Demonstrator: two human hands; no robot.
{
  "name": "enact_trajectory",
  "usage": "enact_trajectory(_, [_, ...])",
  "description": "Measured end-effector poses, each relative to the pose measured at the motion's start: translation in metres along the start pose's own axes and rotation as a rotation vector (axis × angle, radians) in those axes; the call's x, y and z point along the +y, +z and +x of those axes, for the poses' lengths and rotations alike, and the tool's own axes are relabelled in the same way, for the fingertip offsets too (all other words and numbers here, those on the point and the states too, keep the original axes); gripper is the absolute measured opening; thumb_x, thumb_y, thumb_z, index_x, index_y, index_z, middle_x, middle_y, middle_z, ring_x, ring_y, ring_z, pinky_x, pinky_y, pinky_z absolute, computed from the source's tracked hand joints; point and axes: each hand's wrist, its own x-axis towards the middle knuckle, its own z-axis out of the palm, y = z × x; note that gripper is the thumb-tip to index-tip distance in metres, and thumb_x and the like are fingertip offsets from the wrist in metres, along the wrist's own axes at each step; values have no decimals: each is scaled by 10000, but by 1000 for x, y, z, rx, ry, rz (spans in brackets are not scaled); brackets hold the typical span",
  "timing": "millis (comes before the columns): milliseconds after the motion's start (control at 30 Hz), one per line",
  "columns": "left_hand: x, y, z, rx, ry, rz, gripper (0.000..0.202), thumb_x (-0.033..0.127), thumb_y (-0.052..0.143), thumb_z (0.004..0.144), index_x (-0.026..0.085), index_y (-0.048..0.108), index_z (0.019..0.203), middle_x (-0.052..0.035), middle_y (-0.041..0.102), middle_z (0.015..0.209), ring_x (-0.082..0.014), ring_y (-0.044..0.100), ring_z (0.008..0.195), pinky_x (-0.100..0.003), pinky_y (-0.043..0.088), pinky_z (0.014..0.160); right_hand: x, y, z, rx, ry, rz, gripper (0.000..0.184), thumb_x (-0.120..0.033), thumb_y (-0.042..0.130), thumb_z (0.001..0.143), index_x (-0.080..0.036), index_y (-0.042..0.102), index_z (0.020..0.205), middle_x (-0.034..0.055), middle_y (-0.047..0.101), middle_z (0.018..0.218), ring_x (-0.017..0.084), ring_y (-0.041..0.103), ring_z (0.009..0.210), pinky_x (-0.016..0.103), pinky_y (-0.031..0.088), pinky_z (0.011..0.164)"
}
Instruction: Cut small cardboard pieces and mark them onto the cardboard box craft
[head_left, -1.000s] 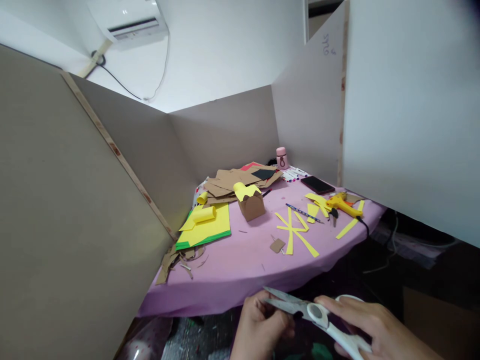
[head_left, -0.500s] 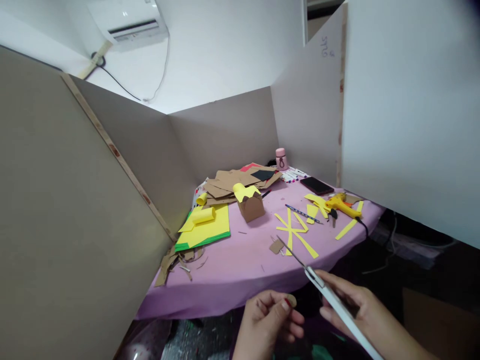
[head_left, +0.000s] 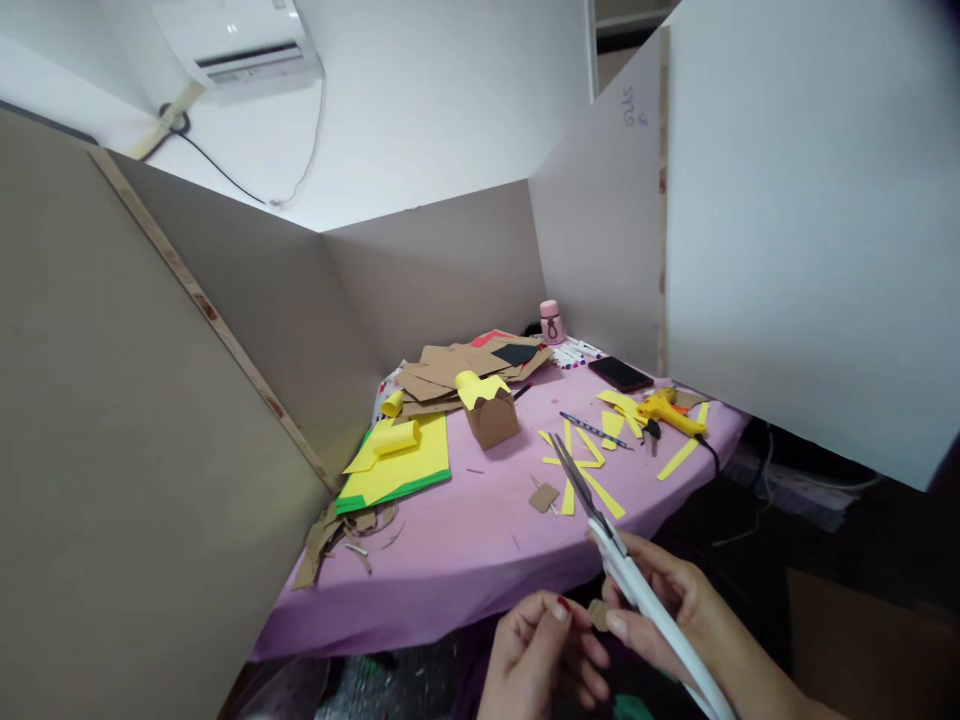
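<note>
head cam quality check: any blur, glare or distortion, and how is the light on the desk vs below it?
Head view: wide-angle bend in the partition boards; scissors and both hands, left hand and right hand, look soft; the purple table is evenly lit with faint shadows; under the table edge it goes dark; a bright reflection sits on the air conditioner.

white-handled scissors [head_left: 637,580], pink-purple table cloth [head_left: 465,540], yellow strips [head_left: 592,470], brown box [head_left: 493,420], yellow glue gun [head_left: 671,410].
</note>
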Motion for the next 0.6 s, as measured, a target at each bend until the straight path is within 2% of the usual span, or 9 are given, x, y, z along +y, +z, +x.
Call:
enact_trajectory(167, [-3,9,-4,83,111,7,315,377,900,493,134,742,617,-2,701,500,-52,571,419,-154,409,447,-1,5,0,-13,46,21,270,-195,710,616,-206,594,859,-81,524,607,90,475,528,206,421,521])
enact_trajectory(300, [-10,9,-3,107,108,-65,290,348,917,458,150,761,601,2,697,489,-56,549,430,-173,414,469,-3,9,0,22,88,55,221,-235,721,596,-198,561,744,-76,510,612,83,450,519,211,416,518])
enact_trajectory(367, [-11,8,-2,109,105,-83,295,362,915,457,153,749,584,5,691,473,-59,543,415,-181,415,466,3,7,0,5,63,49,244,-235,729,616,-196,605,824,-76,516,622,86,459,522,208,418,518])
enact_trajectory(433, [-9,7,-2,116,106,-86,308,381,906,472,145,734,570,-3,700,477,-57,547,402,-175,412,453,14,0,-2,-33,9,7,371,-224,712,672,-216,629,1034,-76,537,637,99,492,544,207,436,531])
enact_trajectory(500, [-5,8,-4,139,115,-84,339,392,905,467,134,705,561,-18,724,507,-67,582,408,-168,419,443,26,-10,-6,-55,-43,-103,479,-199,670,738,-241,590,1208,-54,608,694,125,569,613,216,489,591])
enact_trajectory(600, [2,10,-7,184,139,-97,409,404,913,417,137,632,549,-24,738,525,-91,627,415,-162,421,423,33,-25,-15,-104,-47,-312,519,-164,648,756,-217,585,1269,60,722,1044,212,676,929,271,531,828])
